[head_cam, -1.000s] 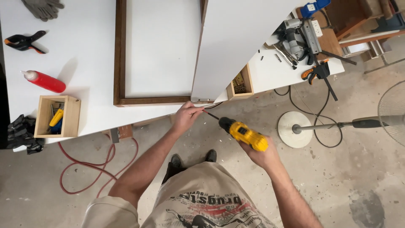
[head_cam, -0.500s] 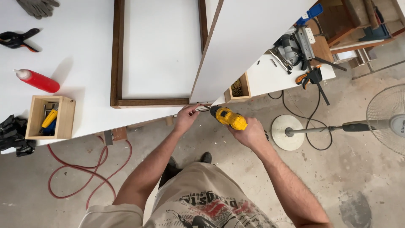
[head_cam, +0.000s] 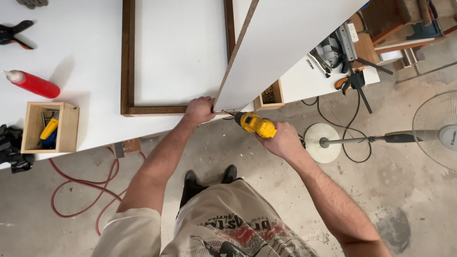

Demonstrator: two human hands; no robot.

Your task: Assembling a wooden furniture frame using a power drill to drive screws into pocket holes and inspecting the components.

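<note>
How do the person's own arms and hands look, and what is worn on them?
Both forearms are bare and rather hairy. The left hand and the right hand wear no gloves, and no watch or ring is visible. A short light-beige sleeve covers the left upper arm; the right sleeve is out of view.

Drill [head_cam: 256, 124] bit tip hidden behind panel [head_cam: 285, 43] corner. Panel and frame [head_cam: 127, 62] cut off at top edge. Fan [head_cam: 440, 131] cropped right. Small box [head_cam: 270, 95] contents too small to tell.
</note>
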